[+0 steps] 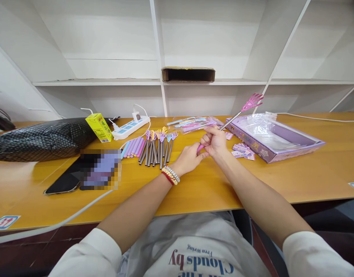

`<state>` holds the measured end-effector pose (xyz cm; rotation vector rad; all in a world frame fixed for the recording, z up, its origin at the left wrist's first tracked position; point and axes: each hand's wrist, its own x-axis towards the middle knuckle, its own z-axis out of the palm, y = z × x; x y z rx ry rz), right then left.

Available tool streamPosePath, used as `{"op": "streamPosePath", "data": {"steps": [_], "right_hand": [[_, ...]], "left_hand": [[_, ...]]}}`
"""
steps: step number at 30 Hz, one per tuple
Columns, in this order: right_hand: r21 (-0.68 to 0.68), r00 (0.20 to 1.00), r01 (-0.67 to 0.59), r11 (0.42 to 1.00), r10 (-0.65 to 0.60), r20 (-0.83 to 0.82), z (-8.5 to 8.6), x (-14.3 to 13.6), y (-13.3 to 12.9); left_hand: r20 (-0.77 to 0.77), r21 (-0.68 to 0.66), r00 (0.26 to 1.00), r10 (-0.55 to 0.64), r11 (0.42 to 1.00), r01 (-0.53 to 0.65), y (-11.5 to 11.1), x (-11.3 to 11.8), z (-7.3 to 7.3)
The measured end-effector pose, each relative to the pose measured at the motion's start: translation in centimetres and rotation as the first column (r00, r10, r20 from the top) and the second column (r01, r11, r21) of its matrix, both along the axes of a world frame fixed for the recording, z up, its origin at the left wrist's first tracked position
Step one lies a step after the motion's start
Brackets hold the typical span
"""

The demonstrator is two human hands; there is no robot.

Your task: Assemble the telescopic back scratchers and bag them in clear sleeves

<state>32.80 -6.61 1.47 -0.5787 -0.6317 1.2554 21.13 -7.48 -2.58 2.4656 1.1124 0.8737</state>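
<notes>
A back scratcher with a pink claw head (252, 103) and a metal rod slants up to the right between my hands. My right hand (216, 141) is closed around its lower part. Wrapped on the pink handle end is my left hand (191, 157), with bracelets at the wrist. To the left lie several metal rods with coloured claw heads (158, 148), and beside them several purple, pink and blue handle tubes (133, 147). Behind my hands are bagged back scratchers (191, 124). Small printed cards (243, 151) lie right of my right hand.
A purple box (281, 154) with clear plastic stands at the right. On the left are a black wrapped bundle (47, 138), a yellow drink carton (99, 127), a power strip (132, 127) and a phone (64, 181). A white cable (79, 212) crosses the table's left front.
</notes>
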Motion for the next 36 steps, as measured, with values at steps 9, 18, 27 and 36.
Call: {"op": "streamPosePath", "data": {"steps": [9, 18, 27, 36], "right_hand": [[-0.039, 0.999, -0.029, 0.999, 0.027, -0.033, -0.1, -0.2, 0.1], [-0.088, 1.0, 0.026, 0.996, -0.025, 0.01, 0.2, -0.7, 0.0], [-0.072, 0.999, 0.043, 0.996, -0.042, 0.024, 1.0, -0.1, -0.3], [0.041, 0.992, -0.122, 0.992, 0.123, -0.009, 1.1, 1.3, -0.5]], "left_hand": [[-0.141, 0.076, 0.985, 0.098, 0.993, -0.088, -0.7, -0.2, 0.5], [-0.121, 0.007, 0.987, 0.105, 0.994, -0.105, 0.3, 0.5, -0.3], [-0.043, -0.156, 0.993, 0.11, 0.981, -0.115, -0.2, 1.1, 1.2], [0.013, -0.222, 1.0, 0.001, 0.975, 0.001, -0.6, 0.7, 2.2]]}}
